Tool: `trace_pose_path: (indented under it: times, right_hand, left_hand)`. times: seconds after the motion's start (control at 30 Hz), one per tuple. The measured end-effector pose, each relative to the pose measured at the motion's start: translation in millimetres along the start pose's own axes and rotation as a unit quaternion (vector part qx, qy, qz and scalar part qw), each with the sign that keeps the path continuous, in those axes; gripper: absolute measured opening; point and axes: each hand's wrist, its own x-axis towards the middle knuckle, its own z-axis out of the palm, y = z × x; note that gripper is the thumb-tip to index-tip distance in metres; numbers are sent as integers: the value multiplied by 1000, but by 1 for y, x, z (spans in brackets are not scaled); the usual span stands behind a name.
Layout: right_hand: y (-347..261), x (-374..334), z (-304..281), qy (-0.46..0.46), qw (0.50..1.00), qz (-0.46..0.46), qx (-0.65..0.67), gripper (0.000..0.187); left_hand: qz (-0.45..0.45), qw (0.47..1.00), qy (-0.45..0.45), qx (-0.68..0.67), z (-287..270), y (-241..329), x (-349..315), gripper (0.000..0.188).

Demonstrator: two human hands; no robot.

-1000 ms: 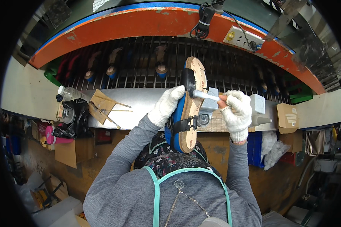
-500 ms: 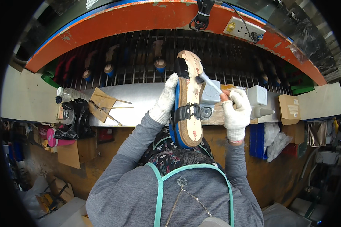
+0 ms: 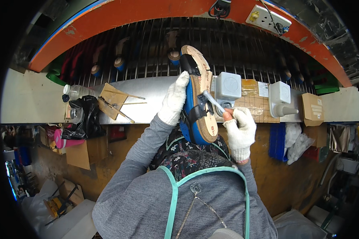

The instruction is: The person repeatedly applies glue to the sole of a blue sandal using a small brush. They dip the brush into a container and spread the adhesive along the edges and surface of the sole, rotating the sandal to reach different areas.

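Observation:
A sandal [image 3: 204,85] with a beige printed sole face, brown cork edging, black straps and a blue underside stands tilted in front of me. My left hand [image 3: 175,99], in a white knitted glove, is closed along its left edge. In my right hand [image 3: 241,131], gloved with bare thumb and fingertip showing, a small brush [image 3: 215,102] with a pale handle is pinched. The brush's dark tip meets the sandal by the lower black strap [image 3: 197,112]; whether it touches strap or sole I cannot tell.
Beyond the metal bench [image 3: 141,107] lies a rack of rods [image 3: 147,55] carrying several similar shoes. White dispensers [image 3: 229,85] [image 3: 280,93] stand on the right, near a cardboard box [image 3: 313,108]. At left are brushes on cardboard [image 3: 115,99], a clear bottle [image 3: 76,91] and a black bag [image 3: 83,119].
The brush has moved down the sandal from its upper right edge to the lower strap, my right hand lowering with it. The sandal has turned slightly, showing more blue at its lower end.

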Motion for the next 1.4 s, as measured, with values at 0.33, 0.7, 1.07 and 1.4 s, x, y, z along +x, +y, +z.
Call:
trace_pose_path:
  times: [0.33, 0.7, 1.07, 1.4]
  right_hand:
    - [-9, 21, 4, 32, 978, -93, -183, 16]
    - [0, 45, 0, 77, 960, -203, -176, 17]
    - [26, 35, -20, -116, 991, -58, -42, 14]
    - [31, 26, -26, -138, 988, -61, -15, 17]
  left_hand:
    - [41, 995, -3, 86, -6, -5, -10, 62]
    - [15, 993, -22, 114, -4, 5, -9, 65]
    - [3, 998, -12, 69, -8, 7, 12, 62]
    - [-12, 994, 6, 107, 0, 23, 18, 65]
